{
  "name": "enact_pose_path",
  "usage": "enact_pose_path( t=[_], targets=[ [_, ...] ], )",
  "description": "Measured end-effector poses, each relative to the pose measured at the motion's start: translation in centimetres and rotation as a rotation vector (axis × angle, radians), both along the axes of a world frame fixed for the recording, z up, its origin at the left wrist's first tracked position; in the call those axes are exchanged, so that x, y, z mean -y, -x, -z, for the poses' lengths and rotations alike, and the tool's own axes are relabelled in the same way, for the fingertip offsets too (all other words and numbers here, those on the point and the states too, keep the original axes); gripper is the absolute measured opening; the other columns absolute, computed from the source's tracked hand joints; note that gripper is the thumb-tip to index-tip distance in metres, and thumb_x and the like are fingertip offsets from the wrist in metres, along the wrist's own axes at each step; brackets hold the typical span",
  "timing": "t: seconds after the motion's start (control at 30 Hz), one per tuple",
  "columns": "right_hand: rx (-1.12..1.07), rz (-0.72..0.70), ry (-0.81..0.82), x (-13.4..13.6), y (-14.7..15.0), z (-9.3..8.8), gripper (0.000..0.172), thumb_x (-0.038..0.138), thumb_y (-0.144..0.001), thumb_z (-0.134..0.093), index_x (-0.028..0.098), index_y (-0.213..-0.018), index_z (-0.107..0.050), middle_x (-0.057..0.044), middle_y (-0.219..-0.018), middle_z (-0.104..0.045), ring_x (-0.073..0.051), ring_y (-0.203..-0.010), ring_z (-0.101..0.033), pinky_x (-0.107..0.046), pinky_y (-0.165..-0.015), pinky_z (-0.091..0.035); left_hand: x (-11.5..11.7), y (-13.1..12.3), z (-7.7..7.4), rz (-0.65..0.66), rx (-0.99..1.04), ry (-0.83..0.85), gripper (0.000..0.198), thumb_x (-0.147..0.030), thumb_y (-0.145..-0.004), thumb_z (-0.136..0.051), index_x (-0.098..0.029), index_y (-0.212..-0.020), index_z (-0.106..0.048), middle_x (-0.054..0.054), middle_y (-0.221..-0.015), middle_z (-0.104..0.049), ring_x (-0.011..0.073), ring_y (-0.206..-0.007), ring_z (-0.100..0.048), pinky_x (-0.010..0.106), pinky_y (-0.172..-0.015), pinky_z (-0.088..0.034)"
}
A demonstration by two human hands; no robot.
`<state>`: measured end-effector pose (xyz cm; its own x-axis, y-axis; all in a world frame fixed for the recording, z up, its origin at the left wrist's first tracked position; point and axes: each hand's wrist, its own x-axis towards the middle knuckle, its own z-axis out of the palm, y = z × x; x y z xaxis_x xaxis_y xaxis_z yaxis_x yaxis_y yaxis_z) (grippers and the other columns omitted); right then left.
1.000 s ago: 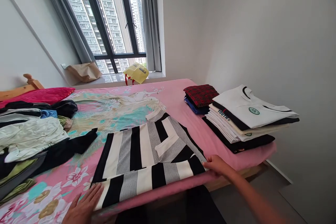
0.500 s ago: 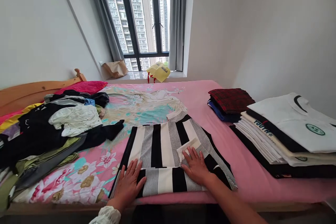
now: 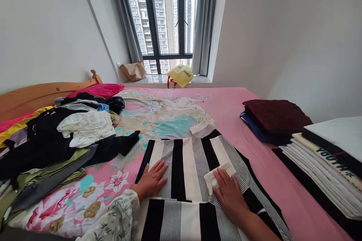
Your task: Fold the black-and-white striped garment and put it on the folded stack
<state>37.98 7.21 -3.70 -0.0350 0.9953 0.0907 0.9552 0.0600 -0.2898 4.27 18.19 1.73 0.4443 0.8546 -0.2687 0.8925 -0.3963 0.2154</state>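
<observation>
Striped shirt (image 3: 189, 169) on bed (image 3: 230, 107), left hand (image 3: 152, 181) and right hand (image 3: 230, 195) atop

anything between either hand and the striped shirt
Nothing visible: the left hand and right hand both rest directly on the black-and-cream striped fabric shirt. The crumpled pile of mixed-colour clothes lies to its left, the folded stack of white and black clothes to its right, apart from both hands.
</observation>
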Motion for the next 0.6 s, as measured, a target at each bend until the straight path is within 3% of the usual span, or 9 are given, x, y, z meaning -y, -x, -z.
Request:
enact_pose_path(
  t=[0.13,0.3,0.47,0.6],
  targets=[
    [0.064,-0.01,-0.059,-0.1,-0.2,1.9,0.056,0.047,-0.093,-0.029,0.023,-0.142,-0.031,-0.002,-0.15,-0.026,-0.025,-0.138,-0.022,-0.056,-0.113,-0.014,-6.5,1.0,1.5,-0.228,-0.067,-0.074,0.063,-0.052,-0.089,-0.026,-0.022,-0.144,-0.025,0.008,-0.154,-0.016,0.0251,-0.141,-0.012,0.057,-0.11,-0.002],
    [0.092,-0.026,-0.096,-0.5,-0.6,2.9,0.056,0.047,-0.091,-0.032,0.028,-0.144,-0.027,-0.001,-0.149,-0.027,-0.027,-0.136,-0.027,-0.057,-0.111,-0.021,-12.5,1.0,3.3,-0.357,-0.063,-0.18,0.061,-0.047,-0.09,-0.024,-0.02,-0.145,-0.022,0.009,-0.154,-0.014,0.0254,-0.142,-0.009,0.063,-0.107,-0.002],
    [0.101,-0.051,-0.109,-0.8,-1.3,3.9,0.057,0.046,-0.089,-0.037,0.031,-0.144,-0.026,-0.002,-0.148,-0.03,-0.031,-0.134,-0.032,-0.06,-0.107,-0.025,-16.1,1.3,4.6,-0.442,-0.021,-0.278,0.06,-0.051,-0.089,-0.03,-0.022,-0.141,-0.032,0.013,-0.153,-0.019,0.027,-0.14,-0.016,0.064,-0.106,-0.002],
    [0.08,-0.053,-0.03,-1.6,-1.7,2.3,0.052,0.048,-0.088,-0.039,0.035,-0.139,-0.037,-0.002,-0.142,-0.041,-0.031,-0.129,-0.039,-0.057,-0.104,-0.03,-17.1,1.9,5.2,-0.471,0.045,-0.334,0.051,-0.051,-0.089,-0.032,-0.03,-0.134,-0.043,0.01,-0.149,-0.031,0.0251,-0.138,-0.022,0.062,-0.107,-0.002]
  ],
)
